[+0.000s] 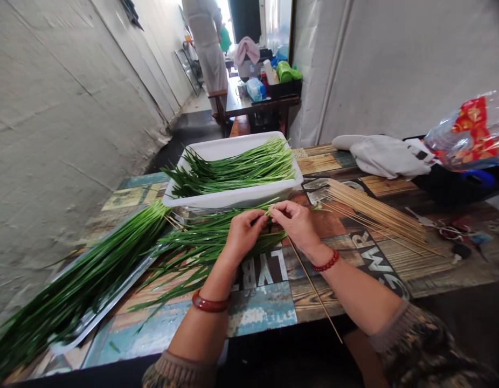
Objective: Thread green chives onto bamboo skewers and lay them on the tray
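Observation:
Over the middle of the table, my left hand (pixel 246 230) and my right hand (pixel 297 225) meet fingertip to fingertip. Both are closed in a pinch at the pale stem ends of garlic chives (pixel 209 234), whose green leaves spread left across the tabletop. A thin bamboo skewer (pixel 314 287) slants from beneath my right hand past the table's front edge. Whether my right fingers also hold it, I cannot tell. Just behind my hands stands a white plastic tub (pixel 229 201) with more chives (pixel 241 167) in it.
On the left, a long bunch of chives (pixel 99 269) lies on a tray (pixel 108 312). To the right are several bamboo skewers (pixel 374 210), a grey cap (pixel 382 153) and a clear plastic bag with red print (pixel 471 129). A person (pixel 207 48) stands beyond, near another table (pixel 241 102).

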{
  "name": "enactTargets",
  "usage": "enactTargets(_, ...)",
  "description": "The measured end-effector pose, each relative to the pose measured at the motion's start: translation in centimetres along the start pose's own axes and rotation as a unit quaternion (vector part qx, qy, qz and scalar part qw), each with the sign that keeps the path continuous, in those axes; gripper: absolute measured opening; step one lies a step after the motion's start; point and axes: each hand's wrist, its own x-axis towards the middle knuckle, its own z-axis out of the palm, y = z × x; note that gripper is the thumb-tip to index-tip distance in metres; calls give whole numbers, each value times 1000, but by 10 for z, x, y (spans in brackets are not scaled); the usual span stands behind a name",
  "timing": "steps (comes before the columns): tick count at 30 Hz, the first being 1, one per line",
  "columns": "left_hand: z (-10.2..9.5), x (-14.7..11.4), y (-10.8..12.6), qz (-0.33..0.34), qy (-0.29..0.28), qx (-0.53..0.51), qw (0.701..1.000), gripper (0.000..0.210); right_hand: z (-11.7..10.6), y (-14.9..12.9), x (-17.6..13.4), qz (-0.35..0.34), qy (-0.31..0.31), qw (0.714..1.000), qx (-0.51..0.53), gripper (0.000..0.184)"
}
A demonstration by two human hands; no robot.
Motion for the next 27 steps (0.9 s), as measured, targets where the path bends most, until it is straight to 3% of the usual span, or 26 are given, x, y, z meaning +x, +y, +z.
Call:
enactTargets(7,-3,1,5,4,-32,-12,999,25,2,1,0,13,0,1000,18,18)
enactTargets(11,-5,2,6,-5,-33,-6,999,27,0,0,0,-22,-7,1000,-22,20)
enactTargets(16,-7,1,9,-77,-20,-81,994,28,-8,-8,-1,-84,-79,993,-32,40)
enactTargets(20,-9,-1,13,-96,-18,-121,988,27,-9,-14,-3,-128,-139,982,-29,49)
enactTargets(27,-9,0,12,-90,-25,-122,988,30,-7,-17,-5,-136,-157,976,-67,53)
